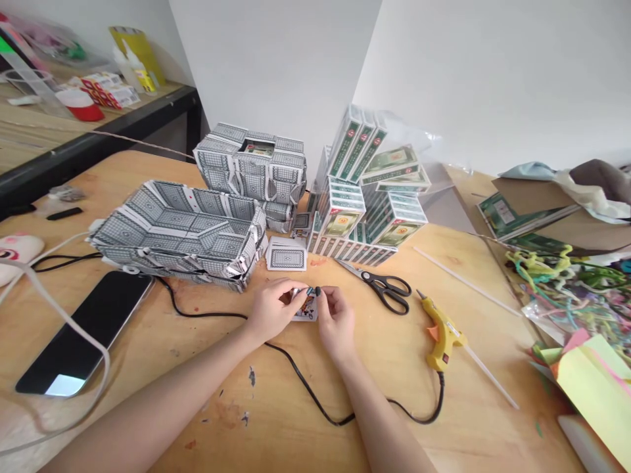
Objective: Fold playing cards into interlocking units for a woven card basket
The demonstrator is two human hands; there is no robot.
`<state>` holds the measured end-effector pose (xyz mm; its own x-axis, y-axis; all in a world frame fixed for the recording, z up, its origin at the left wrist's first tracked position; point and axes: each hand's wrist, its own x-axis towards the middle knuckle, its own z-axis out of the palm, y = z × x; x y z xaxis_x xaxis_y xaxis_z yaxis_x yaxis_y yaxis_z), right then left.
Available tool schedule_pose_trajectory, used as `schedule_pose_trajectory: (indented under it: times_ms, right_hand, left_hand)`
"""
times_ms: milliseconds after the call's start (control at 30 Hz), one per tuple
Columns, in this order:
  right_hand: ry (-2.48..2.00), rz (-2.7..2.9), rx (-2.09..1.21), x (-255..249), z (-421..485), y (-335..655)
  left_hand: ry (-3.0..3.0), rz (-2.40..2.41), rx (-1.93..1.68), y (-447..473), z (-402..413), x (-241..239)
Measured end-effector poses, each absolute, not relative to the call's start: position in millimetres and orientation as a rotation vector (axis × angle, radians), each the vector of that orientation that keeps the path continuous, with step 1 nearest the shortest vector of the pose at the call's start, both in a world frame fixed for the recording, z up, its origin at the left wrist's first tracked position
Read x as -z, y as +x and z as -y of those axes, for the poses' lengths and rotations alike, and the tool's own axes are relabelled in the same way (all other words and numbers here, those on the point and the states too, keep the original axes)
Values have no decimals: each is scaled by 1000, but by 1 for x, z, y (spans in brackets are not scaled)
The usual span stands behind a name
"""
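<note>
Both of my hands meet at a playing card [306, 311] low over the table, its printed face partly showing. My left hand [277, 307] pinches the card's far edge from the left, thumb and fingers together. From the right, my right hand [336, 316] grips the same edge, thumb on top and fingers curled. The fingers hide much of the card. Just beyond lies a stack of cards [288, 257], patterned backs up. A tray-like box built of cards [172, 253] stands to the left, with a second card-built box [251, 161] behind it.
Stacked card packs [345, 217] stand at the back. Black-handled scissors [384, 288] and a yellow glue gun [444, 335] lie on the right; the gun's black cord [305, 384] runs beneath my arms. A phone [86, 335] lies left. Pipe cleaners [582, 282] and coloured paper [594, 378] sit far right.
</note>
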<state>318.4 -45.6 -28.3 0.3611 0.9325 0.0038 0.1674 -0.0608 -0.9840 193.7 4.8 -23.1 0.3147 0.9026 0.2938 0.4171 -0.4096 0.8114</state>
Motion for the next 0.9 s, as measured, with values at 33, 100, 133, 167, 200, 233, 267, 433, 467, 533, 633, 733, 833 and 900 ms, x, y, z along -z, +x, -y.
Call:
schedule_pose_trajectory:
  times_ms: [33, 100, 133, 167, 200, 233, 267, 433, 467, 533, 633, 733, 833, 900]
  right_hand:
    - [-1537, 1048, -813, 30, 46, 318]
    - [-1578, 1069, -742, 32, 47, 318]
    - [-1594, 1082, -714, 33, 47, 318]
    - [-1608, 1097, -687, 34, 48, 319]
    - [-1621, 1111, -659, 34, 48, 319]
    - [-1634, 1125, -630, 35, 47, 320]
    - [-1645, 1138, -602, 35, 47, 320]
    - [-1672, 1187, -490, 36, 47, 323]
    - [-1676, 1188, -478, 36, 47, 323]
    - [-1682, 1182, -473, 37, 47, 324]
    - [-1684, 1169, -487, 37, 47, 324]
    - [-1677, 1162, -501, 36, 45, 325]
    - [-1674, 1139, -522, 36, 44, 325]
    - [-1672, 1110, -547, 36, 44, 326]
  left_hand:
    - [1951, -1146, -994, 194, -4, 22]
    - [1904, -1092, -944, 194, -3, 21]
    - [1869, -1068, -912, 194, -3, 21]
    - [1830, -1049, -878, 195, -2, 21]
    - [1788, -1039, -844, 195, -2, 22]
    - [1746, -1034, -814, 195, -2, 22]
    - [1706, -1029, -786, 195, -2, 23]
    - [1617, -983, -706, 197, -3, 24]
    - [1620, -979, -700, 196, -4, 24]
    - [1634, -980, -684, 196, -4, 25]
    - [1655, -997, -658, 195, -4, 26]
    - [1676, -1007, -648, 194, -4, 27]
    - [1674, -976, -678, 194, -3, 27]
    - [1655, -951, -713, 194, -3, 26]
